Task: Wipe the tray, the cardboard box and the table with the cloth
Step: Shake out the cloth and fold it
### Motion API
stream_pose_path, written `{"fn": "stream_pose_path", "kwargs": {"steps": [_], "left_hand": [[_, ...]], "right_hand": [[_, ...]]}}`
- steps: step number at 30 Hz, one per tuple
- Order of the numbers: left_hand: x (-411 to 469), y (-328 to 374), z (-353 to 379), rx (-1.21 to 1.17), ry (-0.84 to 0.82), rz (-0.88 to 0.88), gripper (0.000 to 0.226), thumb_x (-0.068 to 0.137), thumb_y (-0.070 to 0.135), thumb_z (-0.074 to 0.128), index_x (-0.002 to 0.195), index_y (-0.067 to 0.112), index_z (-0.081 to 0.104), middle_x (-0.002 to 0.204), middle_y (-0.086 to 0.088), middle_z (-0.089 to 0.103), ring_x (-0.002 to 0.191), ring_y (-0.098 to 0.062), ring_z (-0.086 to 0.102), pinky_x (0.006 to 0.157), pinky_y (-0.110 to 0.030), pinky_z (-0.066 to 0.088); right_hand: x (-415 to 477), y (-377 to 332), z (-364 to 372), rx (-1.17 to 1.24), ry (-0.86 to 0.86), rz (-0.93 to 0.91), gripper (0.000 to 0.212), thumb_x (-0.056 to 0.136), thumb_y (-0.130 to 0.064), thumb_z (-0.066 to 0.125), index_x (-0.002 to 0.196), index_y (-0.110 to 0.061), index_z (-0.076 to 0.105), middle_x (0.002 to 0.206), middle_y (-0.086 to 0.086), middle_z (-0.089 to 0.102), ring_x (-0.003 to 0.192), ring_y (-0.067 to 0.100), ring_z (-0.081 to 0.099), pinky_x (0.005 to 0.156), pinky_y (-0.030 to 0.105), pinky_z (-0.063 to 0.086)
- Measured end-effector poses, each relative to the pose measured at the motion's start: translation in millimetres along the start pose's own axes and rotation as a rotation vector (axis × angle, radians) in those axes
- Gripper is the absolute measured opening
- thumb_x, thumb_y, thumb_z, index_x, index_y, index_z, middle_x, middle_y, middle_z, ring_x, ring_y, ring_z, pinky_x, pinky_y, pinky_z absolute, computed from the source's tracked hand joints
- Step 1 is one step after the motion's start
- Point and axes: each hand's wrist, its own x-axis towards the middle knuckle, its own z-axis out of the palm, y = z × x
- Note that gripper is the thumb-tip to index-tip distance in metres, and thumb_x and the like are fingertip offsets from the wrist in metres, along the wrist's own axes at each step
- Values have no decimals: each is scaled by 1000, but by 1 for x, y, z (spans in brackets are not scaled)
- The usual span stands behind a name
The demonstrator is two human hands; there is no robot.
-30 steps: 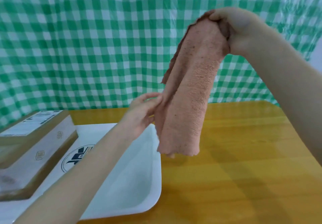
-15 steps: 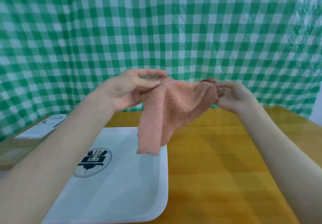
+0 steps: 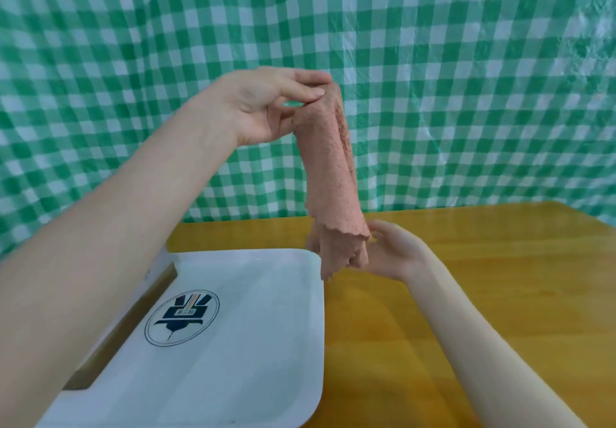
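Nubby pink cloth (image 3: 330,167), hanging: left grip (image 3: 263,104) pinched its top; right grip (image 3: 393,251) met its ragged hem, closure indiscernible.

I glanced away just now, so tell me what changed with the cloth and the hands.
The grip swapped ends: a second ago the right hand held the cloth up high; now the left hand pinches its top and the right hand has dropped to its lower end, grip unclear. The tray stays on the table; the cloth still hangs clear of both.
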Motion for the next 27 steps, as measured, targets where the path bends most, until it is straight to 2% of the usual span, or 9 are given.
{"fn": "stream_pose_path", "kwargs": {"steps": [2,5,9,11,15,18,21,25,27], "left_hand": [[5,6,2,21,12,24,26,89,-2,53,108,13,63,98,-2,65,57,-3,63,48,-12,49],[11,12,0,55,52,66,27,90,-2,52,108,15,63,99,-1,65,61,-4,63,52,-13,50],[13,13,-13,-19,92,102,27,89,-1,52,109,14,62,100,-1,66,60,-4,66,54,-13,50],[13,10,-17,-59,98,106,27,89,-1,53,110,13,62,102,-2,67,64,-5,67,55,-13,50],[15,6,-21,-120,106,104,24,89,-1,53,107,13,62,100,-2,67,65,-6,67,53,-14,50],[16,6,-21,-141,124,111,21,89,0,52,102,14,62,96,1,65,60,-4,65,51,-13,49],[19,4,-17,-125,130,110,23,89,-1,53,105,14,61,99,0,64,59,-4,65,54,-13,50],[24,0,-8,-103,171,96,23,89,-2,53,105,13,62,101,-2,64,56,-4,66,53,-14,50],[24,-1,-9,-76,184,89,22,89,-3,53,102,14,62,100,-1,64,54,-4,66,52,-13,50]], "right_hand": [[2,2,4,-25,-58,69,69,78,-17,60,141,-9,34,124,25,57,102,42,64,88,65,45],[2,0,8,-81,-113,127,54,95,-42,44,136,-7,42,128,27,55,108,46,60,87,59,48],[-9,-8,16,-93,-213,110,70,89,-64,33,134,-13,48,131,26,54,118,44,54,101,57,39],[-15,-13,22,-74,-223,41,68,86,-64,39,126,-12,54,128,23,58,116,40,56,103,56,39],[-16,-16,23,205,-133,-71,39,81,-44,60,99,-9,62,103,11,69,90,26,69,83,41,55],[-11,-12,11,544,-135,-176,68,85,-59,53,124,-3,53,120,14,65,109,27,63,92,39,52],[-5,3,14,729,-184,-204,80,83,-66,50,127,0,47,123,21,61,117,31,56,98,44,44],[-6,16,32,693,-151,0,69,88,-59,50,113,5,48,109,32,60,89,45,63,91,54,43],[-9,12,36,526,-147,50,62,91,-50,50,117,6,49,111,30,61,95,41,61,87,49,47]]}}
